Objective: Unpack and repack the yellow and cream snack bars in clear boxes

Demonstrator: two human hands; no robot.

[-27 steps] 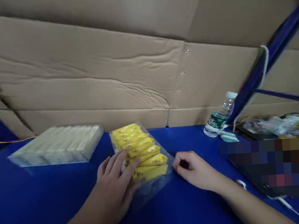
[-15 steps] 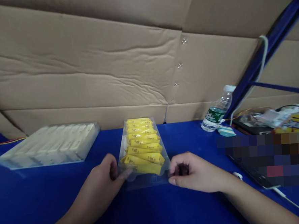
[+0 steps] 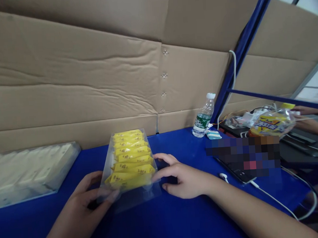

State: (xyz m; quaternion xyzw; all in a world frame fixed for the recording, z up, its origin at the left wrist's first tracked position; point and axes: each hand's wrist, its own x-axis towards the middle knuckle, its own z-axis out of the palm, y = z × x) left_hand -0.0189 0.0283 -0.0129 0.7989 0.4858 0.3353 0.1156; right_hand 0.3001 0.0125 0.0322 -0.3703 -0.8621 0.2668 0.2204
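Observation:
A clear plastic box (image 3: 108, 165) stands on the blue table, filled with a row of yellow wrapped packets (image 3: 131, 158). Its transparent end flap (image 3: 138, 199) hangs out toward me at the near end. At the near left corner, my left hand (image 3: 85, 202) grips the box, its thumb along the front edge and its other fingers against the side. My right hand (image 3: 182, 176) is at the near right corner with fingers apart. One of its fingertips touches the front edge by the flap, and another lies along the right side.
To the left lies a clear case of pale compartments (image 3: 38, 173). A water bottle (image 3: 204, 116) and a small tissue pack (image 3: 213, 134) stand back right. Right of my forearm are earphones (image 3: 223, 177), a phone (image 3: 239, 173) and a snack bag (image 3: 272, 124). Another person's arm (image 3: 312, 124) shows far right.
The view has swung right, so everything sits further left. My right hand's curled fingers have spread and reached onto the box's near right corner. My left hand stays at the left corner.

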